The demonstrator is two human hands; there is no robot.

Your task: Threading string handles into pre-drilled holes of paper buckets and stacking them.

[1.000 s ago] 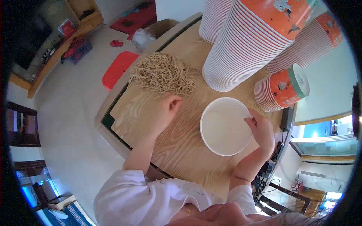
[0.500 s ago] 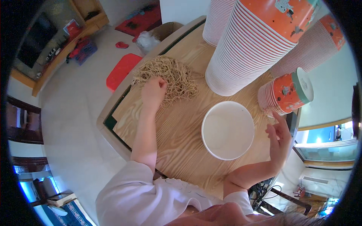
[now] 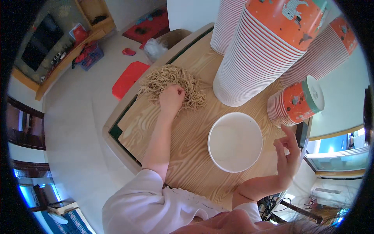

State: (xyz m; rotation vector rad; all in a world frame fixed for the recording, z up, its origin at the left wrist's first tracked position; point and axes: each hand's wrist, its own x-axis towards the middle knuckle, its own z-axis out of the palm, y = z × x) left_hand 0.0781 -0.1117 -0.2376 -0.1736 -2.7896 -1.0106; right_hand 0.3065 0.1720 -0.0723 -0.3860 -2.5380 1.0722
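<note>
A loose heap of tan twine (image 3: 156,80) lies at the far left of the table. My left hand (image 3: 171,102) is over the heap's near side, fingers closed together; whatever is pinched in them is too small to make out. A white round paper tub (image 3: 235,142), its open mouth facing up, stands between my hands. To its right, my right hand (image 3: 288,154) is raised with index finger and thumb apart, and nothing shows between them. Its index fingertip is close to a short tilted stack of orange-and-green paper tubs (image 3: 290,101), where some tan strands (image 3: 283,121) show.
A tall leaning stack of paper tubs (image 3: 257,54) rises behind the white tub, with more stacks (image 3: 319,52) beyond. The wooden table (image 3: 187,156) has a bevelled left edge. A red stool (image 3: 130,80) and a cardboard box (image 3: 175,37) with plastic stand past it.
My left hand has shifted right across the twine heap, still closed. My right hand keeps nearly the same pose. The whole view has tipped slightly, so the table sits a little lower.
</note>
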